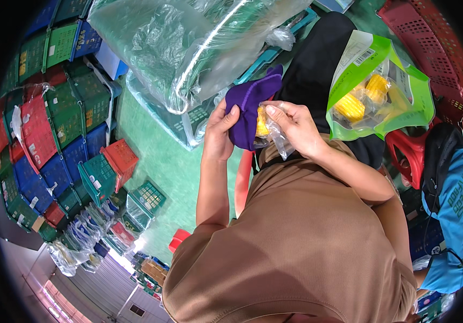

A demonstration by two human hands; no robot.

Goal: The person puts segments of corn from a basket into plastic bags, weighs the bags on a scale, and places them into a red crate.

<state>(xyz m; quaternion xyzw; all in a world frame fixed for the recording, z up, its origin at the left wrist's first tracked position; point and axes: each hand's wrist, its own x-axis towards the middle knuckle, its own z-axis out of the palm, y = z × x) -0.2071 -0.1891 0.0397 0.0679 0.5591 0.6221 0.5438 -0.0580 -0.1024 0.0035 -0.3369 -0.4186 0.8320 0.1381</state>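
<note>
In the head view my left hand (220, 131) grips a folded purple cloth (248, 109). My right hand (296, 126) pinches the clear plastic wrap of a piece of yellow corn (262, 123), which lies against the cloth's right side. To the right, an open green and white plastic bag (411, 91) rests by my black-trousered leg. Inside it are wrapped pieces of corn (350, 107), their cut kernels showing through clear film. Part of the corn between my hands is covered by fingers and wrap.
Ahead, a large clear plastic liner (166, 48) covers a teal crate (199, 117). Stacked green, red and blue crates (69, 109) stand at left, red baskets (425, 48) at upper right. A co-worker in a blue top (457, 218) is at right, near a red plastic stool (407, 151).
</note>
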